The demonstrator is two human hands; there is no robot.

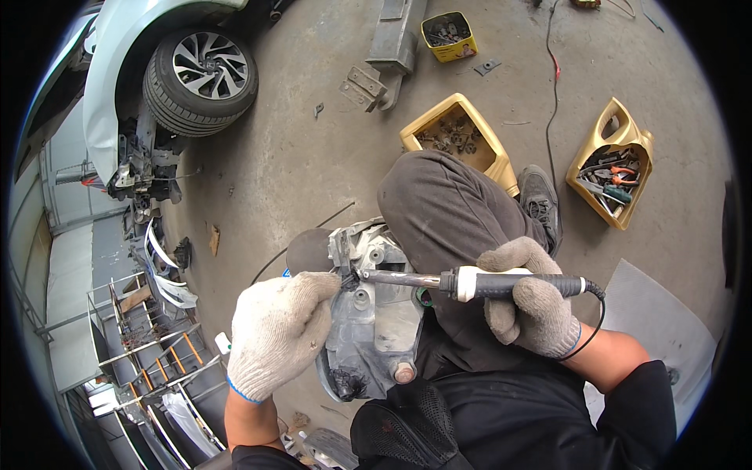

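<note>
A grimy grey headlight housing [398, 325] rests on my lap, its back side up, with dark blackened plastic on its upper left part. My right hand [533, 301], in a knitted white work glove, is wrapped round the black-and-white handle of a soldering iron [403, 279]. The iron's metal barrel points left, and its tip is at the blackened plastic by the housing's upper left edge. My left hand [276, 333], gloved too, is closed at that same edge, fingertips beside the iron's tip. What those fingers pinch is hidden.
A gold cut-open container [501, 168] of metal clips stands beyond my knee; another gold jug [576, 176] holds pliers and screwdrivers. A yellow tub [454, 52] sits farther off. At left are a car wheel [160, 94] and racks [149, 352]. A black cable [553, 94] crosses the floor.
</note>
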